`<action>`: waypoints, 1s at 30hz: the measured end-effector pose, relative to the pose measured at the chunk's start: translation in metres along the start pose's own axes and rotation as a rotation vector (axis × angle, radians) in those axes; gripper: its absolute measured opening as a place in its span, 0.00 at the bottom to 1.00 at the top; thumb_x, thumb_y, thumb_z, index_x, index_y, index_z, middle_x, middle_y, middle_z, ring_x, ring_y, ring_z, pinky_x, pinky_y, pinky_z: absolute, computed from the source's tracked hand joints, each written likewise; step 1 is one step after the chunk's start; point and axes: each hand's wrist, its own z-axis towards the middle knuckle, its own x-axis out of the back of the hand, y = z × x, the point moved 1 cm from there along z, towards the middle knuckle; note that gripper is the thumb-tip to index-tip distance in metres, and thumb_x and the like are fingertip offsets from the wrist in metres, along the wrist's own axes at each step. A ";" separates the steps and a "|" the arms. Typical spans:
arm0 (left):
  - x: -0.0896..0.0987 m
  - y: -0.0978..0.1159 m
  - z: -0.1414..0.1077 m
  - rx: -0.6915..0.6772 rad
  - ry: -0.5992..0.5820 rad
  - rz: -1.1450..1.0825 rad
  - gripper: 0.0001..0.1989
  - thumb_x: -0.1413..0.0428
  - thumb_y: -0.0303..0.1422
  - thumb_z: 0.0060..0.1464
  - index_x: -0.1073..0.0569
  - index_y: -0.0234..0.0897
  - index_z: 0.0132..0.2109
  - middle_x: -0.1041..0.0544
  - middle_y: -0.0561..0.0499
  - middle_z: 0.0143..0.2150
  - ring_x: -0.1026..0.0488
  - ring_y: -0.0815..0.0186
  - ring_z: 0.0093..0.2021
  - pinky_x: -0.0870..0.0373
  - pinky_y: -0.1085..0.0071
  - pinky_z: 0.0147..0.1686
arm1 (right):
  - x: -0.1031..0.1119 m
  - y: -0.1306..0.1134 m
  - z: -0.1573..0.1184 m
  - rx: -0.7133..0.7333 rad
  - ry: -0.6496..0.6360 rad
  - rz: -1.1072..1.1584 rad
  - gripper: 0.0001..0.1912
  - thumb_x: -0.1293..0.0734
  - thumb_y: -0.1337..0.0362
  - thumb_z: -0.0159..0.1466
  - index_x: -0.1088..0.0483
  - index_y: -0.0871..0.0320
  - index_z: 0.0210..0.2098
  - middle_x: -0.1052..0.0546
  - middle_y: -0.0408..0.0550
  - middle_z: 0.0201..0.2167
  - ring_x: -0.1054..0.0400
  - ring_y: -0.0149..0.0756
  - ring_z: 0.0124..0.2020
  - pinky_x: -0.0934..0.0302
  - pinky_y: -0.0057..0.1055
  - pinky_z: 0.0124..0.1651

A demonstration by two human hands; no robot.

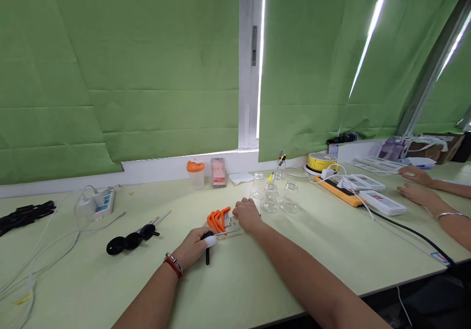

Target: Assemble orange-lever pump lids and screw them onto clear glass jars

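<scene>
My left hand (195, 246), with a white wrap on the thumb, is closed round a black-handled tool with a thin metal shaft (230, 232). The shaft points right, toward my right hand. My right hand (248, 215) rests low over the table with its fingers bent down and together; whatever they pinch is hidden. Between the hands and just beyond them lie several orange hooks (218, 220) and, at their right, a small row of metal screws (227, 219). Left of my left hand sit several black round-ended pieces (132, 240) with metal rods.
Upturned glasses (270, 199) stand beyond my right hand. An orange-lidded cup (196, 174) is by the wall. A power strip (338, 190), stacked cards (380, 202) and another person's hands (419, 191) are at right. White cables (75, 231) cross the left side.
</scene>
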 end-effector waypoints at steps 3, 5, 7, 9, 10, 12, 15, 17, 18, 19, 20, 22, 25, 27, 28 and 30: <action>0.002 0.000 0.000 -0.014 0.010 -0.018 0.13 0.49 0.40 0.50 0.27 0.36 0.35 0.32 0.53 0.30 0.38 0.65 0.31 0.41 0.71 0.32 | -0.001 0.001 0.003 -0.017 -0.015 0.050 0.11 0.35 0.74 0.57 0.24 0.57 0.24 0.25 0.53 0.31 0.39 0.42 0.42 0.54 0.38 0.47; 0.003 0.000 0.000 -0.006 0.018 -0.026 0.13 0.50 0.40 0.51 0.27 0.36 0.35 0.34 0.54 0.28 0.39 0.66 0.30 0.42 0.72 0.30 | 0.000 0.002 0.002 -0.033 -0.007 0.114 0.11 0.35 0.76 0.55 0.24 0.57 0.23 0.25 0.53 0.30 0.39 0.43 0.43 0.54 0.38 0.48; 0.003 0.001 0.000 0.002 0.022 -0.037 0.12 0.49 0.40 0.51 0.28 0.36 0.34 0.35 0.55 0.27 0.40 0.66 0.29 0.43 0.72 0.29 | 0.003 0.003 0.000 -0.062 0.010 0.202 0.10 0.34 0.76 0.54 0.25 0.58 0.23 0.25 0.53 0.31 0.39 0.43 0.44 0.54 0.38 0.49; 0.002 0.001 0.000 -0.001 0.020 -0.051 0.12 0.49 0.39 0.50 0.28 0.36 0.34 0.35 0.55 0.27 0.41 0.67 0.29 0.43 0.72 0.29 | 0.007 0.003 -0.004 -0.111 0.039 0.315 0.08 0.35 0.74 0.55 0.26 0.58 0.24 0.25 0.52 0.33 0.39 0.43 0.45 0.53 0.38 0.50; 0.002 0.001 0.000 -0.003 0.019 -0.059 0.11 0.49 0.39 0.51 0.28 0.36 0.34 0.35 0.55 0.27 0.41 0.67 0.29 0.43 0.72 0.29 | 0.009 0.002 -0.007 -0.144 0.054 0.383 0.07 0.36 0.73 0.56 0.27 0.58 0.26 0.25 0.51 0.34 0.38 0.42 0.45 0.51 0.37 0.49; 0.002 0.002 -0.001 0.003 0.018 -0.069 0.11 0.50 0.39 0.51 0.28 0.36 0.35 0.35 0.56 0.27 0.41 0.67 0.28 0.43 0.73 0.28 | 0.012 0.001 -0.015 -0.226 0.068 0.541 0.06 0.38 0.69 0.59 0.28 0.57 0.30 0.26 0.50 0.36 0.36 0.39 0.41 0.46 0.34 0.44; 0.002 0.003 -0.001 0.017 0.015 -0.077 0.12 0.50 0.39 0.51 0.28 0.36 0.34 0.36 0.56 0.26 0.42 0.68 0.27 0.45 0.73 0.27 | 0.010 -0.001 -0.031 -0.363 0.034 0.806 0.06 0.40 0.64 0.60 0.32 0.58 0.33 0.27 0.48 0.31 0.36 0.32 0.29 0.43 0.29 0.31; 0.002 0.002 0.000 0.022 0.015 -0.085 0.12 0.50 0.40 0.51 0.28 0.36 0.34 0.36 0.56 0.26 0.42 0.68 0.28 0.45 0.73 0.27 | 0.005 -0.003 -0.043 -0.430 -0.010 0.975 0.05 0.39 0.63 0.59 0.35 0.59 0.31 0.29 0.46 0.27 0.39 0.29 0.23 0.45 0.27 0.25; 0.002 0.002 0.000 0.024 0.016 -0.088 0.12 0.50 0.40 0.51 0.28 0.36 0.34 0.36 0.56 0.26 0.42 0.68 0.28 0.45 0.73 0.27 | 0.001 -0.005 -0.048 -0.455 -0.028 1.053 0.06 0.39 0.62 0.58 0.36 0.59 0.30 0.30 0.45 0.25 0.41 0.27 0.20 0.46 0.26 0.23; 0.002 0.001 0.001 0.025 0.017 -0.089 0.12 0.50 0.40 0.51 0.28 0.36 0.34 0.36 0.56 0.26 0.42 0.67 0.28 0.45 0.73 0.27 | -0.002 -0.006 -0.053 -0.473 -0.037 1.126 0.07 0.38 0.61 0.58 0.37 0.59 0.29 0.31 0.44 0.23 0.43 0.26 0.19 0.47 0.26 0.22; 0.002 0.001 0.001 0.024 0.018 -0.088 0.12 0.50 0.40 0.51 0.28 0.36 0.34 0.36 0.56 0.26 0.42 0.67 0.28 0.45 0.73 0.27 | -0.005 -0.007 -0.056 -0.486 -0.037 1.192 0.08 0.37 0.60 0.57 0.38 0.59 0.29 0.31 0.43 0.22 0.44 0.25 0.18 0.47 0.26 0.21; 0.001 0.001 0.001 0.025 0.017 -0.078 0.13 0.50 0.40 0.51 0.28 0.36 0.34 0.36 0.56 0.26 0.42 0.68 0.27 0.45 0.73 0.27 | -0.008 -0.009 -0.059 -0.494 -0.022 1.306 0.10 0.35 0.58 0.54 0.38 0.59 0.28 0.32 0.42 0.22 0.44 0.24 0.18 0.47 0.25 0.21; 0.001 0.003 0.001 0.039 0.024 -0.061 0.13 0.51 0.41 0.51 0.28 0.36 0.36 0.35 0.56 0.27 0.42 0.68 0.27 0.46 0.73 0.27 | -0.009 -0.011 -0.060 -0.481 0.005 1.426 0.13 0.32 0.58 0.51 0.37 0.59 0.28 0.32 0.41 0.22 0.43 0.24 0.19 0.47 0.25 0.22; 0.002 0.005 0.000 0.038 0.028 -0.052 0.14 0.51 0.41 0.51 0.27 0.36 0.36 0.35 0.55 0.27 0.42 0.67 0.27 0.45 0.73 0.28 | -0.009 -0.012 -0.059 -0.471 0.012 1.474 0.14 0.31 0.58 0.49 0.37 0.60 0.27 0.32 0.41 0.22 0.43 0.24 0.20 0.47 0.25 0.22; 0.002 0.006 0.000 0.037 0.027 -0.050 0.14 0.51 0.40 0.51 0.27 0.36 0.36 0.35 0.55 0.27 0.42 0.67 0.27 0.45 0.73 0.28 | -0.008 -0.013 -0.059 -0.466 0.013 1.491 0.14 0.30 0.58 0.48 0.36 0.60 0.27 0.32 0.41 0.21 0.43 0.24 0.19 0.47 0.25 0.22; 0.002 0.006 0.000 0.046 0.024 -0.050 0.13 0.51 0.40 0.50 0.27 0.36 0.36 0.35 0.56 0.26 0.42 0.67 0.27 0.45 0.73 0.27 | -0.008 -0.013 -0.060 -0.458 0.012 1.512 0.14 0.30 0.59 0.48 0.36 0.60 0.27 0.32 0.41 0.20 0.43 0.24 0.19 0.47 0.25 0.21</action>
